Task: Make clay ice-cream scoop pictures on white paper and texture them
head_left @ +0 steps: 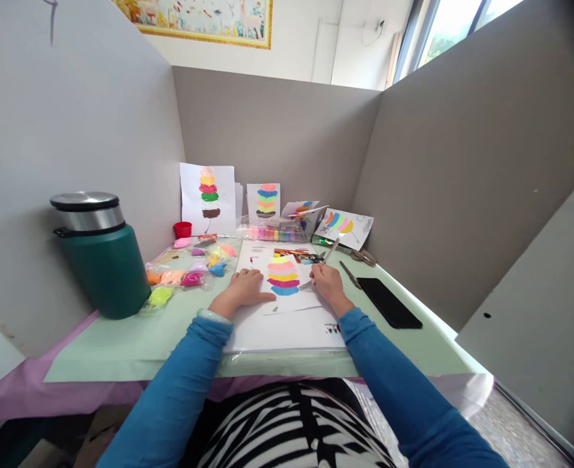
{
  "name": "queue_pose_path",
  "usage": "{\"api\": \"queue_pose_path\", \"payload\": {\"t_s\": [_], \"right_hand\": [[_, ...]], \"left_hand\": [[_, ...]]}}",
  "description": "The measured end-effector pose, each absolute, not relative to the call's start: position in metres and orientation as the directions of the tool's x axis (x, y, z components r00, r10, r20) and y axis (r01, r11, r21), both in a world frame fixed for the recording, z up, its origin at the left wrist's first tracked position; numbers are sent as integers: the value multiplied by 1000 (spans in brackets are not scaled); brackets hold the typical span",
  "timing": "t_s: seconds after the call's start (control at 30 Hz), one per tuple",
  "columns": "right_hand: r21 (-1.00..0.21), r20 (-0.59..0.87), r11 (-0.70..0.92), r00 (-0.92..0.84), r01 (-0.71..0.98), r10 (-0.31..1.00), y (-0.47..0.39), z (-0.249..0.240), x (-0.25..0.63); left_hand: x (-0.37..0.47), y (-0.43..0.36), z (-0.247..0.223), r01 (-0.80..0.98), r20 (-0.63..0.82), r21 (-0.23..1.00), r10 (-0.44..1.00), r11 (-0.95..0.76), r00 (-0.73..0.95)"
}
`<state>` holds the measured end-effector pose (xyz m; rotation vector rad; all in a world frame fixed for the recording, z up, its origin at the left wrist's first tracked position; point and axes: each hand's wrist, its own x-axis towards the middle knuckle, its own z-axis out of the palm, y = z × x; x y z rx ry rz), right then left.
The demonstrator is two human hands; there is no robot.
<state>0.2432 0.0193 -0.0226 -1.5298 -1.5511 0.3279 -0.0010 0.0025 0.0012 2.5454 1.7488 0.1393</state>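
The bench (121, 348), covered in pale green, carries a flask (102, 266), red cup (182, 229), bagged coloured lumps (172, 277), white paper (250, 335) and black phone (389, 303).

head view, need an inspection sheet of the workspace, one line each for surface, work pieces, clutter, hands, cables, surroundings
surface: table has a pale green cover
work pieces: striped picture lies on white paper, blue band nearest the person; fork held with its tines at the picture's right side
clutter: green flask, clay packets and red cup on the left; phone on the right
hands: left hand rests on the paper; right hand grips the fork
cables: thin wire on the wall
surroundings: grey panels; window upper right
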Motion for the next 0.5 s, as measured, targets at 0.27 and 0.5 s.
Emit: {"api": "queue_pose_path", "payload": {"t_s": [0.27, 0.5], "right_hand": [[-856, 280, 246, 7, 454, 960, 26, -28, 242], [-803, 318, 187, 140, 566, 938, 29, -28, 253]], "left_hand": [[-1, 2, 2, 924, 50, 99, 929, -369, 366], [-1, 3, 1, 924, 51, 100, 929, -369, 366]]}}
